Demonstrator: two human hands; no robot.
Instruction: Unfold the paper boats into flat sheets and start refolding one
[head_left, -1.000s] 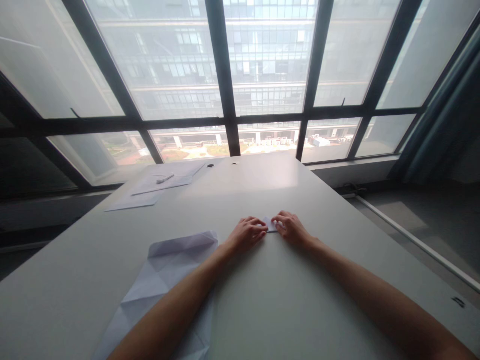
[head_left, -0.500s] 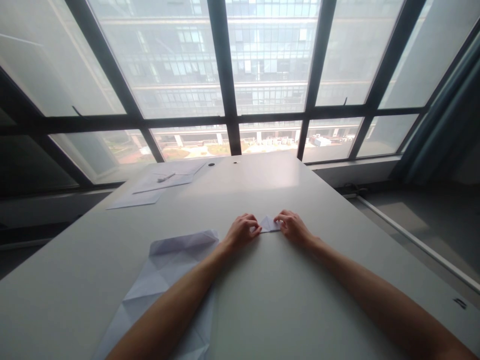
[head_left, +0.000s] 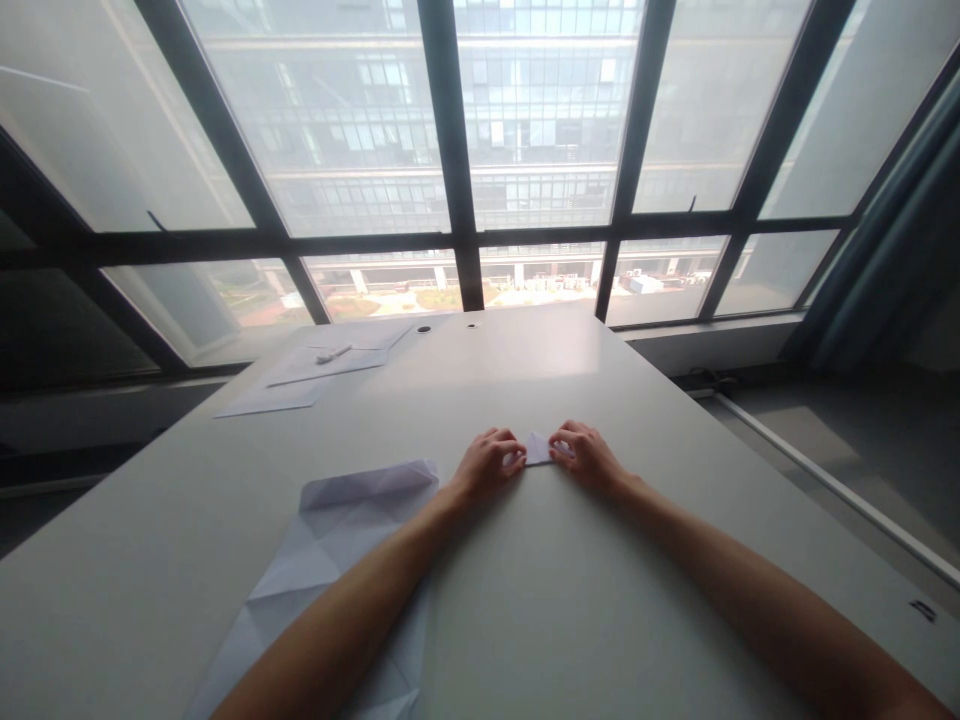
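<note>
A small piece of folded white paper point(head_left: 538, 449) lies on the table between my two hands, its top coming to a point. My left hand point(head_left: 491, 462) pinches its left end, fingers curled and closed. At the opposite end, my right hand point(head_left: 586, 455) grips the paper between thumb and fingers. The fingers cover both ends of the paper. Under and beside my left forearm spreads a larger creased white sheet point(head_left: 300, 570), its far edge folded up a little.
The white table point(head_left: 562, 600) reaches to tall windows. At its far left lie flat white sheets point(head_left: 262, 397) with a small white object point(head_left: 332, 355) on top. Two round holes are near the far edge. A small dark mark point(head_left: 922, 610) is at the right edge.
The fingers of both hands have shifted slightly on the folded paper, and less of it shows between them. The larger sheet lies as before.
</note>
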